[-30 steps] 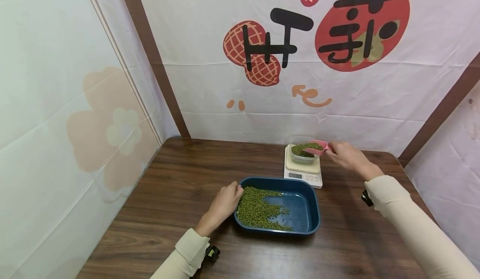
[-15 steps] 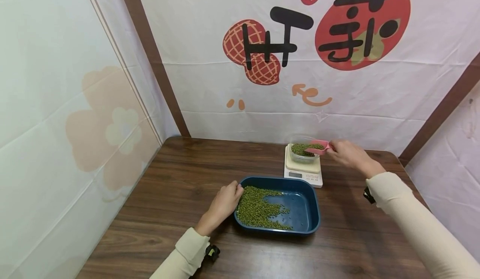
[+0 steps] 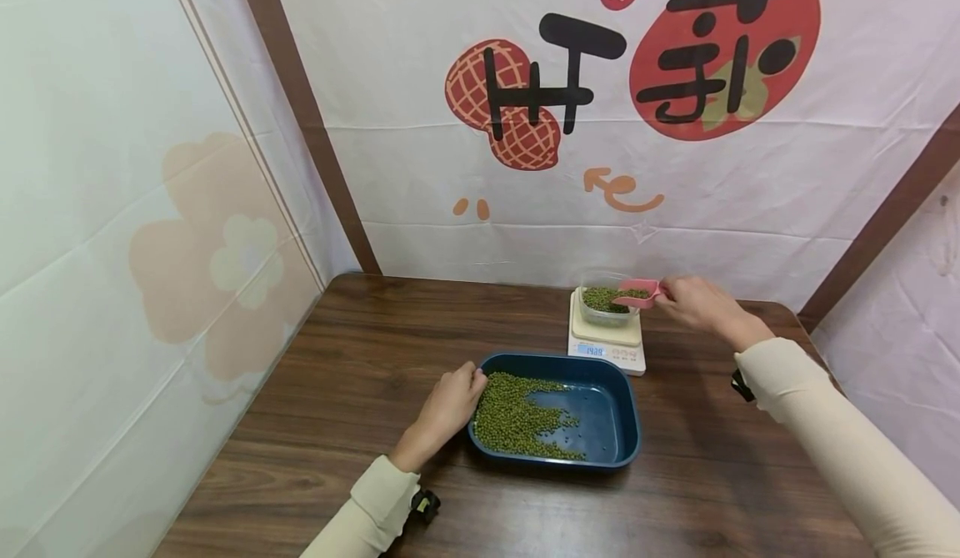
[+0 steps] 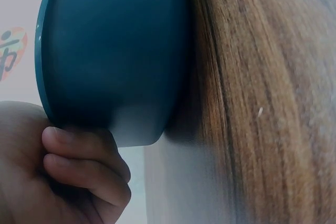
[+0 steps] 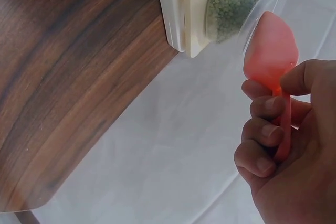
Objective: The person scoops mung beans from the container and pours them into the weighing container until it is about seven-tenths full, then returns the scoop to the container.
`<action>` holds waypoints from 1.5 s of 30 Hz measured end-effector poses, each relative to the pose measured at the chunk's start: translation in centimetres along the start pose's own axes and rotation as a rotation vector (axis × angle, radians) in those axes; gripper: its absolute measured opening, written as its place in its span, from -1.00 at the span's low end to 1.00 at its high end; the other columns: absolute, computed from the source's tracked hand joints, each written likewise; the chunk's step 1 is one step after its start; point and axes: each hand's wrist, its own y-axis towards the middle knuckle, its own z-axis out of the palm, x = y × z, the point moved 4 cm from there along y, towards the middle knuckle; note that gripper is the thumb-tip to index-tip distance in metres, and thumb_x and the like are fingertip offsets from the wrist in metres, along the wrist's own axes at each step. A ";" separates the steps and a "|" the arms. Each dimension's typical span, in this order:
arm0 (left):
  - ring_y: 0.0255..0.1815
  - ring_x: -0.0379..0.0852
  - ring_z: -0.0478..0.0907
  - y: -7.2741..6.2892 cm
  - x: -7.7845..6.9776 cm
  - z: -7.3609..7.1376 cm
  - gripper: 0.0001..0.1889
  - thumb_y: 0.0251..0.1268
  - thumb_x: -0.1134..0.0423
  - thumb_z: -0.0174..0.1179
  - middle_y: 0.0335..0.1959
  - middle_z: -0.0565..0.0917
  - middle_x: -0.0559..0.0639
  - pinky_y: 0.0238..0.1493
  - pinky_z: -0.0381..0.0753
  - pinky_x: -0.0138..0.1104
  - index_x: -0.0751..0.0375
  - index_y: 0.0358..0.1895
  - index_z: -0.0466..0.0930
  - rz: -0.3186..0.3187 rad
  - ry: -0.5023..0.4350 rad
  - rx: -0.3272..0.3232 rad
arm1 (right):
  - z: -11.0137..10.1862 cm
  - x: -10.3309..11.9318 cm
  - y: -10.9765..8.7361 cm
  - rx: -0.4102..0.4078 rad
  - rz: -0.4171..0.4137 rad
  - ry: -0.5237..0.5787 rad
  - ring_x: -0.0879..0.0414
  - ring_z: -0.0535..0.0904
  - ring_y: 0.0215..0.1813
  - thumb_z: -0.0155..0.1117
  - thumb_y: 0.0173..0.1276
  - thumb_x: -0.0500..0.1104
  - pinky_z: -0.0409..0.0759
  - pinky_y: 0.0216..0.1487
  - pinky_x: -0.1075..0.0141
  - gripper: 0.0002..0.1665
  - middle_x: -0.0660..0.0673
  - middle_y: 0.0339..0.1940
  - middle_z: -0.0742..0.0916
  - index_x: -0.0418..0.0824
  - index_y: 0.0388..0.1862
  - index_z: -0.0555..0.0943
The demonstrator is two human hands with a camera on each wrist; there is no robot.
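Observation:
My right hand (image 3: 697, 302) grips the handle of a pink scoop (image 5: 270, 51). Some green beans lie in the scoop, and its tip is over a clear plastic container (image 3: 604, 318) of green beans. That container stands on a white kitchen scale (image 3: 607, 359) whose lit display shows digits. Nearer to me, a dark blue tray (image 3: 626, 404) has green beans (image 3: 513, 416) heaped toward its left side. At the tray's left rim, my left hand (image 3: 447, 404) holds on with curled fingers (image 4: 86, 156); the thumb is mostly hidden in the left wrist view.
Everything stands on a brown wooden table (image 3: 360, 374). Just behind its back edge hangs a white printed cloth (image 3: 420, 149). Another cloth wall (image 3: 187, 291) runs along the left side. The scale sits close to the back edge.
The scoop and right hand have shifted slightly right and up over the container. The scale's display has gone from dark to lit. My left hand and the tray stay put.

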 end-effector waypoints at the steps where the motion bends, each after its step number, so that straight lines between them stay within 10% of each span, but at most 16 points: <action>1: -0.65 -0.19 0.07 0.0 0.0 0.0 -0.62 0.80 0.16 -0.18 -0.63 0.20 -0.10 -0.57 0.12 -0.36 0.13 -0.39 0.28 -0.001 0.000 -0.001 | 0.0 0.1 0.0 0.001 -0.004 -0.006 0.08 0.38 -0.45 0.12 0.63 -0.10 0.29 -0.35 0.21 -0.69 -0.03 -0.56 0.42 -0.19 -0.37 0.55; 45: -0.67 -0.19 0.05 0.0 0.1 0.1 -0.61 0.80 0.15 -0.18 -0.64 0.19 -0.10 -0.56 0.09 -0.36 0.13 -0.39 0.28 0.014 -0.004 0.000 | -2.0 0.8 0.8 0.019 -0.003 -0.113 0.05 0.40 -0.45 0.13 0.54 -0.09 0.30 -0.37 0.17 -0.74 -0.05 -0.54 0.50 -0.16 -0.38 0.52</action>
